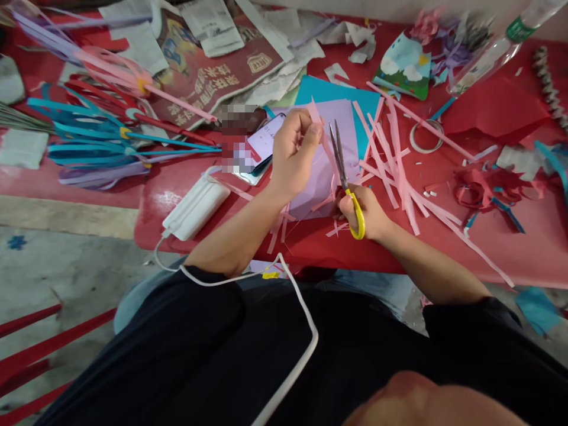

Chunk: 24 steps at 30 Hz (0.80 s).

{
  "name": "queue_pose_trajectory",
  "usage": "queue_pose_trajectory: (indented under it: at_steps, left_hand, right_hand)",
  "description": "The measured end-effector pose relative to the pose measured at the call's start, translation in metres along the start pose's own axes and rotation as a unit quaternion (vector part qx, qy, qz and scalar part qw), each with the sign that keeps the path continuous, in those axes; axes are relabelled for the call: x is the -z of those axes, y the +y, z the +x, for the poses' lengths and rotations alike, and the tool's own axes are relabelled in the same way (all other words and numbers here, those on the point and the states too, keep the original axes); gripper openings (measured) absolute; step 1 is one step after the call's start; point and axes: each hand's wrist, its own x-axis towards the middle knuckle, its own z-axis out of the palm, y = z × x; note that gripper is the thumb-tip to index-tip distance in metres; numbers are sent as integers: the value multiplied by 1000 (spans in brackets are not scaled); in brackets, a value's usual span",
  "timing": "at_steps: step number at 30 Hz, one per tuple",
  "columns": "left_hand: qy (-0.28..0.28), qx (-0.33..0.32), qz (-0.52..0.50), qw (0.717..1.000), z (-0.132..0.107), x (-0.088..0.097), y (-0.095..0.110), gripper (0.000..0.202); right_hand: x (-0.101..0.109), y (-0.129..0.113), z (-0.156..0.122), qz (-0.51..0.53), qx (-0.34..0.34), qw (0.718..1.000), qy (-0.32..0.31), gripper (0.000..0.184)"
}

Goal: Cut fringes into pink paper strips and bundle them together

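Observation:
My left hand (pixel 295 151) pinches a pink paper strip (pixel 326 142) between thumb and fingers, above the purple sheet. The strip hangs down beside the scissor blades. Yellow-handled scissors (pixel 341 160) are in my right hand (pixel 366 210), with the thumb through one loop and the blades pointing up, slightly parted. Whether the blades touch the strip, I cannot tell. Under both hands lies a purple paper sheet (pixel 310 189), partly over a blue sheet (pixel 366 106). Several cut pink strips (pixel 399 171) are piled right of the scissors.
A phone (pixel 266 142) and a white power bank (pixel 195 204) lie left of my hands; a white cable (pixel 306 302) crosses in front of me. Paper-strip bundles (pixel 89 136) spread at left. A tape roll (pixel 426 136), plastic bottle (pixel 501 53) and red scraps (pixel 483 189) lie right.

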Motion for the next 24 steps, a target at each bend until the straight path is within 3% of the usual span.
queue_pose_trajectory:
  at_steps: [11,16,24]
  left_hand:
    - [-5,86,85,993,-5,2,12,46]
    - [-49,98,60,992,-3,2,7,43]
    - [-39,124,-4,992,-1,-3,14,34]
  right_hand:
    - [-4,11,-5,42,-23,999,-9,69]
    - [-2,11,-4,39,-8,999,11,67]
    - [1,10,-1,20,-11,999,26,68]
